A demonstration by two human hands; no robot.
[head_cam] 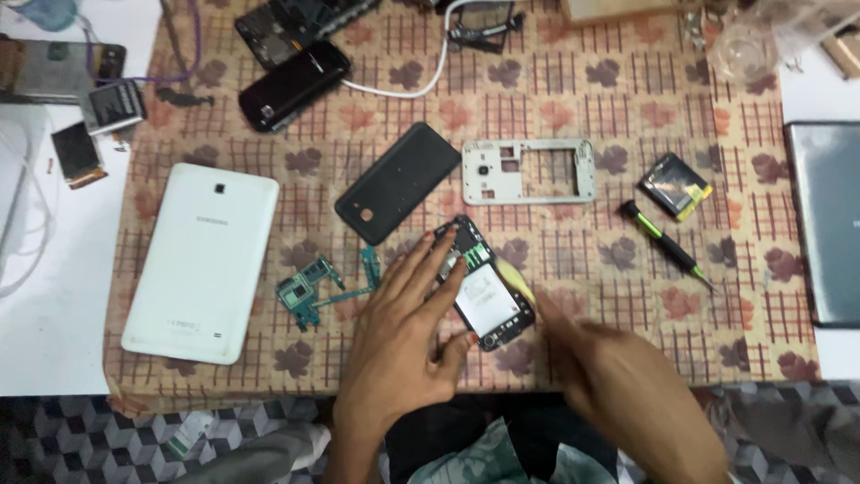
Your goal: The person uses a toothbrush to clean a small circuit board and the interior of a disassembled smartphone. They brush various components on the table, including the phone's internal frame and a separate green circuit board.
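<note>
From the head camera, a table with a brown flower-pattern cloth (555, 90) fills the view. Near the middle, at the near edge, lies an opened phone (484, 291) with its back off, so its inside parts show. The left hand (399, 345) lies flat with its fingers spread apart; the fingertips press on the left side of the opened phone, and the thumb touches its near edge. The right hand (627, 385) is blurry and sits just right of the phone. It seems to pinch a thin yellow pick (518, 278) that touches the phone's right side, but I cannot tell how tight the fingers are. Just left of the left hand lies a small green circuit board (309, 291). Farther left is a big white tablet (204, 260), face down. Just beyond the opened phone lies a black back cover (399, 182), and to its right a silver phone frame (528, 170) with an empty middle. To the right of the frame sits a black and yellow battery (675, 185), and near it a screwdriver (667, 242) with a green and black handle. At the far side lies a dark phone (294, 85) beside a white cable (421, 81). At the right edge is a grey laptop (829, 224).
</note>
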